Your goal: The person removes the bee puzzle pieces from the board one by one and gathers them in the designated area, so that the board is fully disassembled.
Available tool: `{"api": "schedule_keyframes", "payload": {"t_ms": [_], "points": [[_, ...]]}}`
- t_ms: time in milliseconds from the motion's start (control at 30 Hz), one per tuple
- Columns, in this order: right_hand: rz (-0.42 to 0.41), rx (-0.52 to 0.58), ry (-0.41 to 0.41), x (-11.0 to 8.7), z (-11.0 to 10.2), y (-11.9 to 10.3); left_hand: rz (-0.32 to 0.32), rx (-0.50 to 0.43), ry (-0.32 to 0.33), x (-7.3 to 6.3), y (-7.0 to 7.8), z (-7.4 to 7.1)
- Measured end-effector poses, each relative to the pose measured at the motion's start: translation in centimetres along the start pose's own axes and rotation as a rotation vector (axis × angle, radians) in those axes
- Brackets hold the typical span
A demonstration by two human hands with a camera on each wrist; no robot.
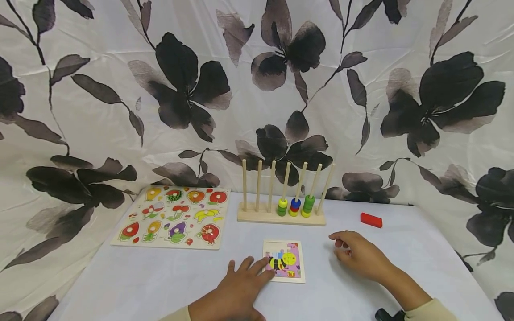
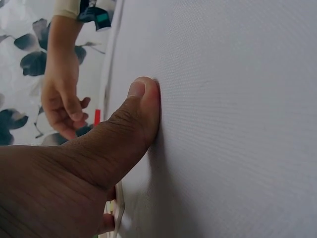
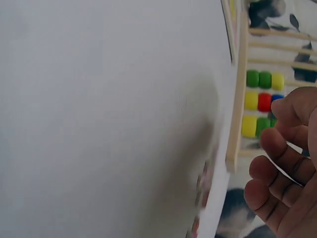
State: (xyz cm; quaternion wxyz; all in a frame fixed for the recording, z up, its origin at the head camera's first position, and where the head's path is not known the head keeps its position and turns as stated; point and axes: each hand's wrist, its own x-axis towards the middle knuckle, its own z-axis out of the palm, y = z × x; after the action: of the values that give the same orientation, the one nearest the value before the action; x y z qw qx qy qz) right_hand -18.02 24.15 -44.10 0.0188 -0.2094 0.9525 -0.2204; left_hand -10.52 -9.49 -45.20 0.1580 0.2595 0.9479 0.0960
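Observation:
A small square bee puzzle [image 1: 296, 273] in a pale frame lies on the table in front of the person. Its upper left part looks pale, while the yellow-and-black bee on pink shows elsewhere. My left hand [image 1: 241, 290] rests with spread fingers on the puzzle's left side. In the left wrist view its thumb [image 2: 141, 106] lies along the white cloth. To the right of the puzzle, my right hand [image 1: 363, 256] hovers over the table with loosely bent fingers and nothing in them. The right wrist view shows these fingers [image 3: 265, 193] apart from the thumb.
Behind the puzzle stands a wooden rack [image 1: 257, 215] with upright pegs and coloured rings on three of them. A fruit puzzle board [image 1: 164, 240] lies at the back left. A red block [image 1: 371, 220] is at the back right. Blurred pinkish pieces [image 3: 204, 183] show in the right wrist view.

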Motion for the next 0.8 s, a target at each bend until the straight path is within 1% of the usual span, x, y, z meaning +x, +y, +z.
{"api": "schedule_keyframes", "payload": {"t_ms": [200,400,500,800], "points": [[-0.016,-0.022,-0.035,1.2,1.5,-2.1,-0.005,0.008,0.001,0.0,0.1,-0.1],[-0.105,-0.038,-0.048,2.3,2.4,-3.5,-0.009,0.018,0.018,-0.3,0.2,-0.2],[-0.136,-0.042,-0.046,2.6,2.7,-3.9,-0.015,0.015,0.012,-0.2,0.1,-0.1],[-0.158,-0.029,-0.047,2.7,3.1,-4.3,-0.022,0.013,0.001,-0.2,0.3,-0.3]]}}
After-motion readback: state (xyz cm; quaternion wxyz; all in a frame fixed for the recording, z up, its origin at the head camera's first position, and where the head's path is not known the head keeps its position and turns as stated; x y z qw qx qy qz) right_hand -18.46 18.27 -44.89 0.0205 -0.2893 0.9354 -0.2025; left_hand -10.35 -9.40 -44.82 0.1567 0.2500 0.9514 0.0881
